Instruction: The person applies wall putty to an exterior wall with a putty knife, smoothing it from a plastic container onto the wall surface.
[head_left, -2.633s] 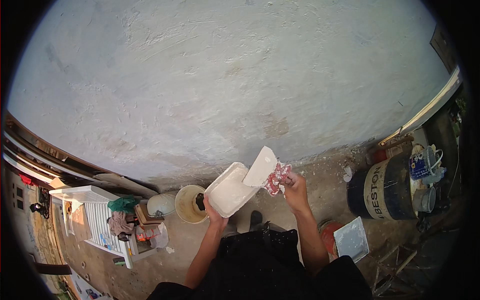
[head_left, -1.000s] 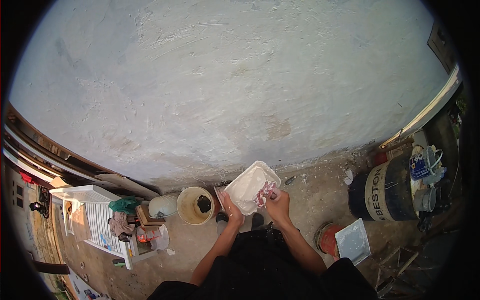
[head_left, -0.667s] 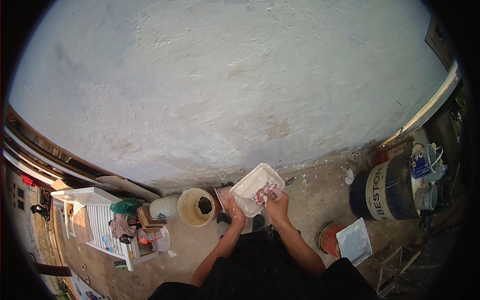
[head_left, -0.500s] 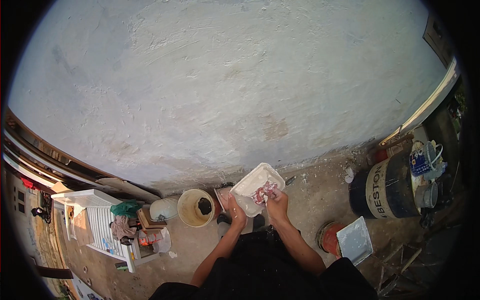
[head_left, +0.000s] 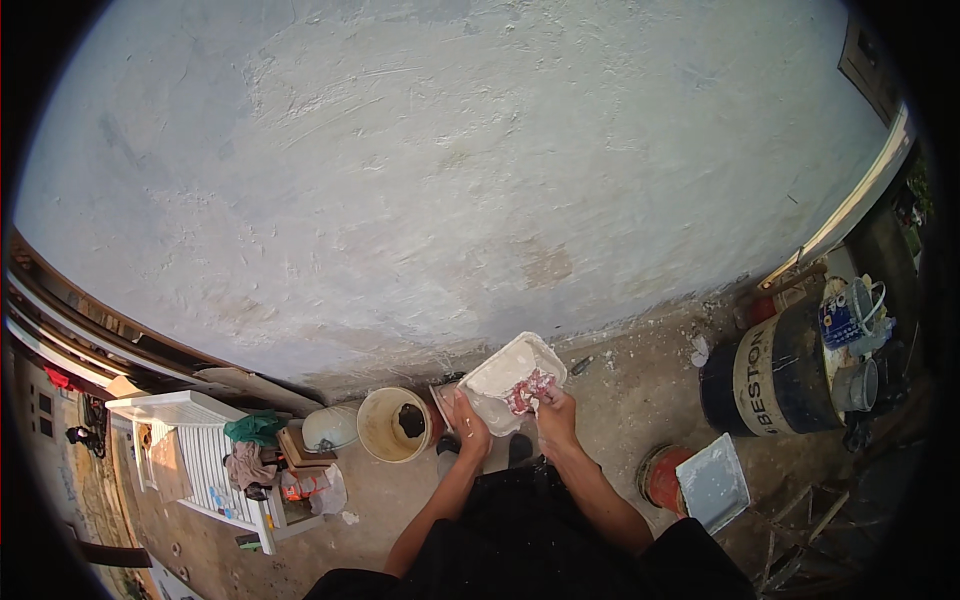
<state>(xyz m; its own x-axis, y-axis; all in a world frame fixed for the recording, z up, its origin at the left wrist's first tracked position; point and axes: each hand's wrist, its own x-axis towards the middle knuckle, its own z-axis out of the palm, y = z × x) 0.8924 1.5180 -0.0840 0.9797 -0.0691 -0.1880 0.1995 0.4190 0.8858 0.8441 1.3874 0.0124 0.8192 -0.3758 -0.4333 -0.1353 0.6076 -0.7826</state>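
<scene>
A shallow white plastic tray [head_left: 492, 376], its inside smeared with pale residue, is held tilted in front of my body. My left hand [head_left: 470, 430] grips its left side, fingers partly hidden by the rim. My right hand [head_left: 556, 422] is closed on a crumpled red-and-white rag [head_left: 527, 392], which lies against the inside of the tray at its right side. White smears mark the fingers. Beneath the tray, my feet show on the concrete floor.
A pale plastered wall [head_left: 420, 180] rises ahead. Left of me are a cream bucket [head_left: 376, 445] and a white slatted bench [head_left: 205, 455] with cloths. To my right stand a red bucket [head_left: 660, 478], a white-smeared grey tray [head_left: 713, 484] and a dark drum [head_left: 775, 385] bearing cans.
The view has shifted slightly. My right hand and the rag have moved only a little within the tray, and both grips are unchanged.
</scene>
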